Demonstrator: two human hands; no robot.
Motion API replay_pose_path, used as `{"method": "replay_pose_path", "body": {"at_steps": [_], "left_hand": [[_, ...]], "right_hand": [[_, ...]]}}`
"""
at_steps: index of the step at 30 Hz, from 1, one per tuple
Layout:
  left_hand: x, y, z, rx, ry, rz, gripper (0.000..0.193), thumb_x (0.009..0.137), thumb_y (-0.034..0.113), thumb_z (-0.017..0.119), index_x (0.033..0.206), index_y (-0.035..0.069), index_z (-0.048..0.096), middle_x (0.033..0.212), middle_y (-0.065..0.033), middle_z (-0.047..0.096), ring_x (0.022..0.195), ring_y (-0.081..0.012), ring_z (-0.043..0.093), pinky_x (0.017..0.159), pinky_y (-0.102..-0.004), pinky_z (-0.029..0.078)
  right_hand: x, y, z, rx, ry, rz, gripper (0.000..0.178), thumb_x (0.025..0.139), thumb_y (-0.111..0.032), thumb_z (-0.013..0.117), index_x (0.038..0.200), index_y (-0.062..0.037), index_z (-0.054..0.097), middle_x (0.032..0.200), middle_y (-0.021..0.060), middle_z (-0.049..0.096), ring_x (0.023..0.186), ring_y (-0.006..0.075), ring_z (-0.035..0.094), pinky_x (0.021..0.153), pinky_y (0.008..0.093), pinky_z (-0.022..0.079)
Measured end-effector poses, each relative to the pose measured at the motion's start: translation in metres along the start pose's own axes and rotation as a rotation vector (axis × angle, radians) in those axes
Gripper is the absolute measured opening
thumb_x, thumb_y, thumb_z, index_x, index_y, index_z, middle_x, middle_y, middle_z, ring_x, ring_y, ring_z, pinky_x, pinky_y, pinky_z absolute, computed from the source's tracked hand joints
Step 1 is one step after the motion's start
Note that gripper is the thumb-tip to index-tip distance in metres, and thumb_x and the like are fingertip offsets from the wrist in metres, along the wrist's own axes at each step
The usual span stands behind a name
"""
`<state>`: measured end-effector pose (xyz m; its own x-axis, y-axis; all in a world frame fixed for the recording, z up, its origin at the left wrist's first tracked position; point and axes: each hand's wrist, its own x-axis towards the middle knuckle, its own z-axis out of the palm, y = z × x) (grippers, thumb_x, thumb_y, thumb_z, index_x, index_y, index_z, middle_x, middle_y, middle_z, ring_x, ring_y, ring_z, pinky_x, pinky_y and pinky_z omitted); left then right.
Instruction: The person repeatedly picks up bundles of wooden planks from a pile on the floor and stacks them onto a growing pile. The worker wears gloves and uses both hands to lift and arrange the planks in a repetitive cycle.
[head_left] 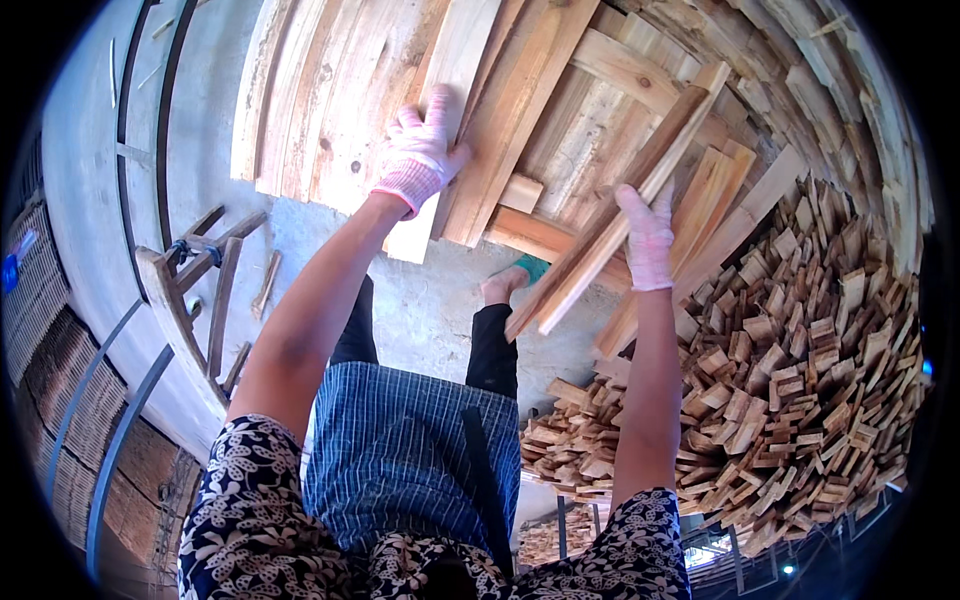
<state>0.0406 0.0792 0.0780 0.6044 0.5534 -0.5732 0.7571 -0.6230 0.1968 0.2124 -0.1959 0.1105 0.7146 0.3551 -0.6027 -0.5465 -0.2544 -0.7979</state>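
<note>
My left hand (420,155), in a pink-and-white knit glove, lies on a pale plank (455,60) at the top of a stack of boards. Its fingers are stretched along the wood, thumb out to the right. In a similar glove, my right hand (648,240) is closed round narrow wooden strips (600,240), which slant from upper right down toward me. One strip has a dark brown face, the other a pale edge. The palm hides part of the grip. Shorter orange-toned strips (708,200) lie just right of that hand.
Wide boards (330,100) are stacked at the far left. More planks (600,110) lie crosswise at far centre. A large heap of split wood pieces (790,370) rises on the right. A wooden stand (195,300) is on the left, over the concrete floor (420,300).
</note>
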Motion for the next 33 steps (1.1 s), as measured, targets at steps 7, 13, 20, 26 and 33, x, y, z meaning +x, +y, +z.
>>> {"method": "replay_pose_path", "body": {"at_steps": [7,13,20,26,33], "left_hand": [[-0.114,0.059,-0.036,-1.005,-0.799,0.208,0.105,0.084,0.058,0.077,0.154,-0.003,0.028,0.14,-0.0321,0.049,0.133,-0.0411,0.051,0.112,-0.0459,0.044],[-0.163,0.074,0.005,-0.762,-0.692,-0.098,0.102,0.075,0.039,0.085,0.148,-0.004,0.03,0.126,-0.0263,0.062,0.118,-0.0359,0.064,0.1,-0.0428,0.051],[-0.145,-0.007,-0.003,-0.836,-0.211,-0.152,0.087,0.078,0.029,0.083,0.144,0.0,0.033,0.119,-0.029,0.063,0.111,-0.0401,0.066,0.095,-0.0431,0.053],[-0.075,-0.071,0.018,-0.711,-0.183,-0.343,0.081,0.08,0.024,0.083,0.145,0.003,0.038,0.11,-0.0182,0.066,0.098,-0.028,0.067,0.086,-0.0409,0.055],[-0.059,-0.081,0.015,-0.678,-0.355,-0.319,0.08,0.08,0.033,0.082,0.144,0.005,0.042,0.11,-0.0213,0.07,0.1,-0.0336,0.07,0.086,-0.0422,0.055]], "right_hand": [[-0.055,-0.015,0.014,0.385,-0.012,0.32,0.061,0.088,-0.034,0.074,0.136,-0.0011,0.055,0.119,0.0135,0.067,0.111,0.0241,0.066,0.101,0.0382,0.053],[-0.041,0.019,0.024,0.13,0.155,0.11,0.066,0.09,-0.025,0.077,0.144,0.0011,0.049,0.131,0.0143,0.062,0.116,0.0226,0.063,0.104,0.0346,0.05],[0.03,0.051,0.04,-0.902,0.356,-0.194,0.088,0.096,-0.044,0.068,0.16,-0.0016,0.026,0.155,0.0273,0.04,0.135,0.0421,0.05,0.113,0.0481,0.041],[0.052,0.073,0.128,-0.843,0.289,-0.092,0.069,0.104,-0.037,0.052,0.164,-0.0217,0.019,0.146,0.0369,0.039,0.127,0.0519,0.051,0.107,0.0517,0.044],[0.056,0.08,0.119,-0.785,0.166,-0.23,0.081,0.099,-0.033,0.06,0.164,-0.016,0.016,0.157,0.0351,0.029,0.144,0.0486,0.036,0.118,0.0475,0.035]]}}
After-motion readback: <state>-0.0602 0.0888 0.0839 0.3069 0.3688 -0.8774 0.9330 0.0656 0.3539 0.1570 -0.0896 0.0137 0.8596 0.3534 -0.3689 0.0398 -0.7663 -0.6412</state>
